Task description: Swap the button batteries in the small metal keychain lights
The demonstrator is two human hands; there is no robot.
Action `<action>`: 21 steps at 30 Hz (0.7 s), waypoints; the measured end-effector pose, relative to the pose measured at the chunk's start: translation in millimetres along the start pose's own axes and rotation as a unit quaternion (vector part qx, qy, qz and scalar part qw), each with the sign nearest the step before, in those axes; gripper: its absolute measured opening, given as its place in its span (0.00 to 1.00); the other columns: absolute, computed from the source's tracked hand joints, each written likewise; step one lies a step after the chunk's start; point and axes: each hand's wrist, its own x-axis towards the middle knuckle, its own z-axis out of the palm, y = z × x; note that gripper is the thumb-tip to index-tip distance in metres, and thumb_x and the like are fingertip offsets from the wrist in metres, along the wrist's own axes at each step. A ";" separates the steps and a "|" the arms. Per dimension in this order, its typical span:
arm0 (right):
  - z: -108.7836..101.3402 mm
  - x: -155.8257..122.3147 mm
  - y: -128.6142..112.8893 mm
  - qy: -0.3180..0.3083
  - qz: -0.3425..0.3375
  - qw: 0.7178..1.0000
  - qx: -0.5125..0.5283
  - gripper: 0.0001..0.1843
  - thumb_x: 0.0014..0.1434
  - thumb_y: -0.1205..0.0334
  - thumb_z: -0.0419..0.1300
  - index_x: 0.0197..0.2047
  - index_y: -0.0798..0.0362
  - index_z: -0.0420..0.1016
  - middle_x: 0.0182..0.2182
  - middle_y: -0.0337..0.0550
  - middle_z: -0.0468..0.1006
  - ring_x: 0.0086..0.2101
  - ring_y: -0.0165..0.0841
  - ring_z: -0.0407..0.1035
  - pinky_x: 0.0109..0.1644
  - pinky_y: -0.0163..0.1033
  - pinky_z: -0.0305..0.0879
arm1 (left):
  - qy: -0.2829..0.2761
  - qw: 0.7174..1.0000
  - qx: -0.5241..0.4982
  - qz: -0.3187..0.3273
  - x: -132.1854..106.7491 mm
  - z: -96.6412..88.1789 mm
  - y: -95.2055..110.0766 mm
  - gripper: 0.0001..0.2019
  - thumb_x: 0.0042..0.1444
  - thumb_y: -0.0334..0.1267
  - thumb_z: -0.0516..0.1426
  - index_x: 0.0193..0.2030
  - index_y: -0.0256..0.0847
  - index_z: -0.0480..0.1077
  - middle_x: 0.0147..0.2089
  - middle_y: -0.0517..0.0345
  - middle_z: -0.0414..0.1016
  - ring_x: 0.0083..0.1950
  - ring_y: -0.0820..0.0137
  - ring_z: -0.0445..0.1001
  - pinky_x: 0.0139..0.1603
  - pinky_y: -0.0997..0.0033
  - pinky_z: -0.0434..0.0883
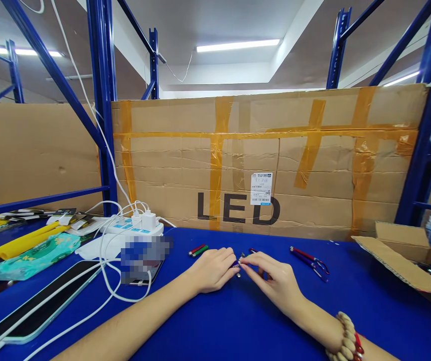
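Observation:
My left hand (215, 271) rests on the blue tabletop with its fingers closed around a small purple and silver piece (237, 264), mostly covered by the fingers. My right hand (275, 278) meets it from the right, thumb and forefinger pinched at a tiny shiny metal part (242, 256) of it. Just beyond my left hand lie a slim red rod (196, 249) and a slim green rod (200, 251). Off to the right are a red slim piece (307, 256) and a purple one (310, 264), each with a loop-like end.
An open cardboard box (403, 263) with dark items inside stands at the right. To the left are a phone (45, 301), a power strip (151, 228) with white cables, a teal packet (34, 255) and yellow tubes (23, 241). A cardboard panel (170, 170) rises behind.

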 end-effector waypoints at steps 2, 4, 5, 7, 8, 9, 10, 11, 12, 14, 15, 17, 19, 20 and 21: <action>0.4 0.0 0.4 -0.001 -0.007 1.000 0.017 0.12 0.61 0.60 0.51 0.38 0.51 0.75 0.33 0.42 0.78 0.31 0.28 0.72 0.34 0.31 0.68 | -0.002 1.000 0.002 0.001 -0.1 -0.5 0.2 0.16 0.64 0.39 0.36 0.37 0.37 0.61 0.37 0.53 0.68 0.37 0.66 0.68 0.36 0.68 0.65; 1.3 -0.7 1.5 -0.012 -0.006 0.999 0.033 0.11 0.60 0.60 0.51 0.37 0.51 0.75 0.32 0.42 0.78 0.28 0.27 0.71 0.28 0.29 0.67 | -0.001 1.000 0.001 0.002 -0.1 -0.9 0.4 0.16 0.64 0.40 0.36 0.36 0.37 0.61 0.37 0.53 0.68 0.37 0.66 0.68 0.35 0.68 0.65; 1.9 -1.3 1.9 -0.019 -0.002 0.999 0.039 0.11 0.60 0.60 0.52 0.36 0.51 0.75 0.32 0.42 0.78 0.26 0.26 0.70 0.25 0.29 0.65 | 0.000 1.000 0.000 0.002 -0.2 -1.0 0.5 0.16 0.64 0.40 0.36 0.36 0.37 0.61 0.37 0.53 0.68 0.37 0.66 0.68 0.35 0.68 0.65; 2.9 -2.1 2.1 -0.031 0.005 0.998 0.048 0.11 0.59 0.59 0.52 0.36 0.51 0.75 0.33 0.42 0.77 0.22 0.25 0.67 0.21 0.29 0.63 | 0.004 1.000 -0.004 0.001 -0.1 -1.0 0.6 0.17 0.65 0.40 0.36 0.36 0.37 0.61 0.36 0.53 0.68 0.36 0.66 0.68 0.34 0.68 0.65; 3.1 -2.1 1.8 -0.034 0.010 0.998 0.053 0.11 0.59 0.58 0.52 0.36 0.52 0.75 0.34 0.43 0.77 0.21 0.24 0.66 0.21 0.29 0.63 | 0.007 1.000 -0.006 -0.002 0.0 -0.8 0.6 0.17 0.65 0.40 0.36 0.36 0.37 0.61 0.36 0.53 0.68 0.36 0.66 0.68 0.34 0.69 0.65; 3.2 -1.6 1.4 -0.035 0.021 0.998 0.057 0.11 0.59 0.58 0.53 0.37 0.52 0.75 0.34 0.42 0.77 0.20 0.23 0.65 0.22 0.29 0.63 | 0.009 1.000 -0.008 -0.007 0.2 -0.5 0.6 0.17 0.65 0.40 0.35 0.36 0.37 0.61 0.36 0.53 0.67 0.36 0.66 0.68 0.34 0.69 0.65; 3.0 -0.8 1.0 -0.033 0.037 0.997 0.057 0.11 0.59 0.58 0.52 0.37 0.52 0.74 0.34 0.42 0.76 0.19 0.23 0.64 0.22 0.30 0.63 | 0.011 1.000 -0.009 -0.014 0.3 -0.2 0.5 0.17 0.65 0.40 0.35 0.36 0.37 0.61 0.36 0.53 0.67 0.36 0.66 0.67 0.34 0.69 0.65; 2.7 0.2 1.0 -0.030 0.060 0.996 0.052 0.11 0.59 0.57 0.52 0.37 0.51 0.74 0.34 0.42 0.76 0.19 0.23 0.64 0.23 0.30 0.64 | 0.013 1.000 -0.010 -0.023 0.5 0.3 0.5 0.17 0.65 0.41 0.36 0.36 0.37 0.61 0.36 0.53 0.67 0.36 0.66 0.67 0.34 0.69 0.66; 2.2 1.4 1.6 -0.028 0.088 0.995 0.040 0.11 0.59 0.57 0.52 0.38 0.51 0.73 0.34 0.41 0.75 0.20 0.23 0.64 0.24 0.30 0.64 | 0.015 0.999 -0.010 -0.033 0.6 0.7 0.4 0.17 0.65 0.41 0.36 0.36 0.37 0.61 0.36 0.54 0.67 0.36 0.66 0.67 0.34 0.68 0.66; 1.2 3.2 5.3 -0.036 0.147 0.988 0.003 0.11 0.59 0.56 0.51 0.40 0.49 0.72 0.36 0.40 0.74 0.23 0.25 0.66 0.26 0.32 0.65 | 0.021 0.998 -0.010 -0.055 0.7 1.5 0.3 0.17 0.65 0.41 0.36 0.36 0.37 0.61 0.36 0.54 0.67 0.36 0.66 0.67 0.34 0.68 0.66; 1.0 3.4 8.3 -0.050 0.169 0.984 -0.018 0.11 0.59 0.57 0.51 0.42 0.48 0.71 0.38 0.40 0.74 0.26 0.27 0.68 0.27 0.33 0.66 | 0.024 0.998 -0.010 -0.065 0.6 1.7 0.3 0.17 0.65 0.41 0.37 0.36 0.37 0.61 0.36 0.54 0.67 0.36 0.66 0.67 0.34 0.68 0.66; 1.4 2.6 15.5 -0.093 0.183 0.977 -0.055 0.13 0.57 0.59 0.52 0.45 0.48 0.71 0.42 0.41 0.73 0.34 0.31 0.70 0.35 0.36 0.68 | 0.029 0.997 -0.010 -0.076 0.5 1.9 0.5 0.16 0.65 0.41 0.37 0.35 0.37 0.62 0.36 0.55 0.67 0.36 0.66 0.67 0.34 0.68 0.66; 2.7 0.7 21.7 -0.138 0.172 0.972 -0.081 0.17 0.54 0.61 0.54 0.48 0.50 0.70 0.45 0.44 0.71 0.43 0.36 0.67 0.46 0.42 0.65 | 0.027 0.997 -0.009 -0.075 0.6 1.7 0.9 0.16 0.65 0.41 0.38 0.35 0.38 0.62 0.36 0.55 0.67 0.36 0.66 0.67 0.34 0.68 0.66; 3.5 -0.3 23.7 -0.157 0.165 0.970 -0.090 0.19 0.54 0.61 0.54 0.50 0.51 0.69 0.47 0.46 0.71 0.46 0.37 0.65 0.50 0.44 0.63 | 0.025 0.997 -0.008 -0.070 0.7 1.6 1.1 0.16 0.64 0.41 0.39 0.35 0.38 0.62 0.36 0.55 0.67 0.36 0.67 0.67 0.34 0.68 0.66; 4.3 -1.1 24.8 -0.175 0.159 0.967 -0.096 0.20 0.55 0.60 0.54 0.52 0.52 0.69 0.48 0.47 0.70 0.48 0.39 0.63 0.52 0.46 0.60 | 0.022 0.998 -0.007 -0.064 0.9 1.4 1.2 0.15 0.64 0.41 0.39 0.35 0.38 0.62 0.36 0.55 0.67 0.36 0.67 0.67 0.34 0.69 0.66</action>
